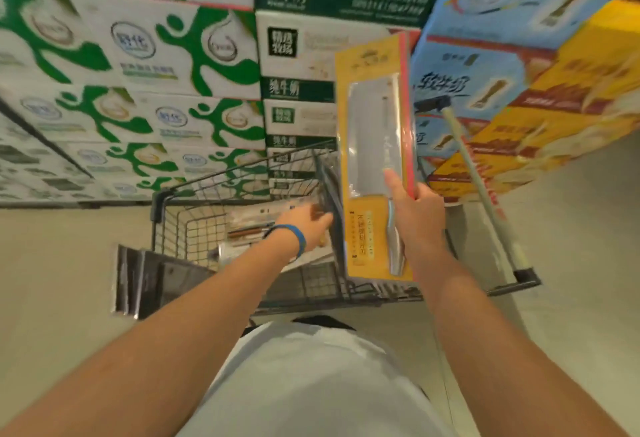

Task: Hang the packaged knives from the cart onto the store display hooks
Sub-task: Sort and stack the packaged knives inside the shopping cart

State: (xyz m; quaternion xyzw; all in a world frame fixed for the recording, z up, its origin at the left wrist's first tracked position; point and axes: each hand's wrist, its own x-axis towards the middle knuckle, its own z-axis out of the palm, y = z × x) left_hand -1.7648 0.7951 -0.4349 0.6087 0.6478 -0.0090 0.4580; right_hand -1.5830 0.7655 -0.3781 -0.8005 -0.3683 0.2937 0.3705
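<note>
- One yellow packaged cleaver (375,146)
- One wire cart (166,208)
- Two hands: left hand (308,225), right hand (419,215)
- Loose knife packs (249,225) in the cart: perhaps three, too blurred to count surely
- One blue wristband (298,238)
- One pale pole (474,166)

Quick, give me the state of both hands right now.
Left hand: down in the cart, touching a dark package; too blurred to tell if it grips.
Right hand: holding the yellow packaged knife upright.
</note>
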